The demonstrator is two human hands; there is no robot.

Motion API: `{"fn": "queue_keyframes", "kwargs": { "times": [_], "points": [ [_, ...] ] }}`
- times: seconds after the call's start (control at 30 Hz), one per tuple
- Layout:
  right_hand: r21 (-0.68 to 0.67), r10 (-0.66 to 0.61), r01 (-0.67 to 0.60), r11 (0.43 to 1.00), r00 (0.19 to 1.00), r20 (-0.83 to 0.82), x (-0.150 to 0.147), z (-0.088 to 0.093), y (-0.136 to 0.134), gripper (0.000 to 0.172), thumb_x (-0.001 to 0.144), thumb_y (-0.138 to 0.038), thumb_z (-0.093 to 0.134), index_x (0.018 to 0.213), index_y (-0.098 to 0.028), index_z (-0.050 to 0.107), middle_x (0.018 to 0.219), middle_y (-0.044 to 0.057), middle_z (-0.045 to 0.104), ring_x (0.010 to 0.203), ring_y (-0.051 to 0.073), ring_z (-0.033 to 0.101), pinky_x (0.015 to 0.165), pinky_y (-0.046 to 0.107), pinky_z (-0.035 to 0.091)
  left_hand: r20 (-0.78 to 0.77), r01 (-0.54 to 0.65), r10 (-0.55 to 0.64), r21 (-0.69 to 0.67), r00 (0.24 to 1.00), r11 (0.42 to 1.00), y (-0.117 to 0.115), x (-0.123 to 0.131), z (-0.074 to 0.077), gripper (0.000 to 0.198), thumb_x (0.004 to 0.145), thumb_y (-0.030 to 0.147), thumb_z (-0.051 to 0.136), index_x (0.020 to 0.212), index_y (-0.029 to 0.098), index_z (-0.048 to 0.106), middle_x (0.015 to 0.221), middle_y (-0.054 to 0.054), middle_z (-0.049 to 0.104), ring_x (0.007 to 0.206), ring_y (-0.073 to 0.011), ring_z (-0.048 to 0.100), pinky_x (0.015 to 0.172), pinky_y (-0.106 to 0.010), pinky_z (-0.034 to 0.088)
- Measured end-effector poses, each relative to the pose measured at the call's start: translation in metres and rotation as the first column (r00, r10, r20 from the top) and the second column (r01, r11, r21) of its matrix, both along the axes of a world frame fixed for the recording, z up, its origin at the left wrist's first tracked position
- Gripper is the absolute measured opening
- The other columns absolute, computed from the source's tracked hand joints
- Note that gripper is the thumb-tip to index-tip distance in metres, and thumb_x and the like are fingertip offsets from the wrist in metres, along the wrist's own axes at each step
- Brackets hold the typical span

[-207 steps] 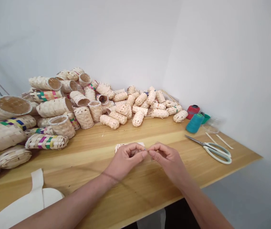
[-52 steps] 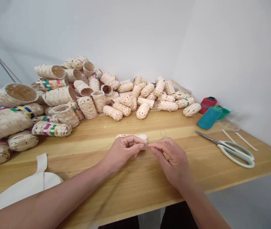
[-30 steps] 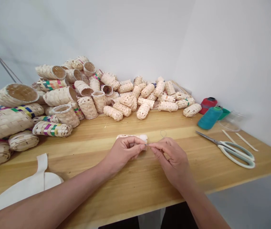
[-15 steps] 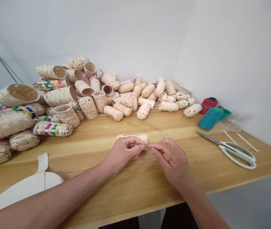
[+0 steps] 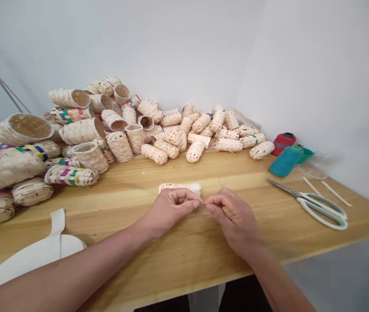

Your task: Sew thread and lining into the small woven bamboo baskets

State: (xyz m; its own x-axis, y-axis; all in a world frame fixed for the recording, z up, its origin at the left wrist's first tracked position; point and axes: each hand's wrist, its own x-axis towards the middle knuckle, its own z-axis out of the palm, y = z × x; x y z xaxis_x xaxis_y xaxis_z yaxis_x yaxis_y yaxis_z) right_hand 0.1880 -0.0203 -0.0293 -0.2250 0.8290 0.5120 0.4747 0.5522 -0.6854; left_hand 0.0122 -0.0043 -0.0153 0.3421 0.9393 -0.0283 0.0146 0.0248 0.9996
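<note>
From the head camera, the person's left hand (image 5: 171,212) and right hand (image 5: 233,221) are meeting low over a honey-coloured wooden table (image 5: 184,247). The left thumb and fingers are curling inward, pinching a thin needle (image 5: 202,202) at their tips, while the right thumb and forefinger are closing on the same fine point from the other side. A pale thread (image 5: 222,182) is rising from the right hand in a thin, wiry loop. Just behind the left fingers, a small woven tube (image 5: 179,188) with a white end is lying on its side on the table, its near edge hidden by the hand, so whether the fingers are touching it cannot be told.

Farther back, a heap of small tubes of woven pale strip (image 5: 194,151) is sprawling against the wall, and larger round baskets (image 5: 82,131) with rough, open mouths are piling up to the left, some bearing bright coloured bands (image 5: 70,175). On the right, long-bladed scissors (image 5: 321,209) with pale looped handles are lying flat beside two slim wooden sticks (image 5: 311,186). A teal thread cone (image 5: 286,161) is leaning near a red spool (image 5: 283,144) and a clear plastic lid (image 5: 314,171). A white cloth (image 5: 31,269) is draping over the near left corner.
</note>
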Motion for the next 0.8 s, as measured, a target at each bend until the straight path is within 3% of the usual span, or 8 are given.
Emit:
{"fn": "queue_keyframes", "kwargs": {
  "times": [0.37,0.6,0.8],
  "points": [
    [-0.195,-0.005,-0.021,0.981,0.991,-0.130,0.0018,-0.0009,0.0022,0.018,0.090,-0.030,0.049,0.078,-0.020,0.059,0.074,-0.001,0.058,0.068,0.014,0.052,0.065,0.025,0.041,0.029,0.004,-0.003,-0.020,1.000,1.000,0.0007,0.0005,-0.0021,0.020,0.073,0.033,0.069,0.076,0.013,0.067,0.066,0.000,0.059,0.060,-0.0091,0.045,0.057,-0.021,0.031],
    [-0.178,-0.004,-0.020,0.984,0.991,-0.133,0.0017,-0.0010,0.0027,0.017,0.090,-0.030,0.050,0.079,-0.021,0.061,0.075,-0.001,0.059,0.070,0.013,0.053,0.065,0.023,0.041,-0.007,0.051,-0.051,-0.012,0.999,0.999,-0.0019,-0.0008,0.0004,0.023,0.078,0.036,0.063,0.084,0.015,0.067,0.049,0.007,0.040,0.046,-0.0054,0.026,0.046,-0.021,0.015],
    [-0.170,-0.011,-0.007,0.985,0.995,-0.100,0.0004,-0.0004,0.0024,0.016,0.089,-0.028,0.052,0.077,-0.020,0.061,0.072,-0.001,0.058,0.066,0.014,0.051,0.064,0.024,0.041,0.047,0.041,-0.041,0.003,0.998,0.999,-0.0025,0.0003,0.0041,0.023,0.077,0.036,0.064,0.086,0.014,0.065,0.051,0.007,0.041,0.047,-0.0051,0.028,0.046,-0.020,0.018]
  ]
}}
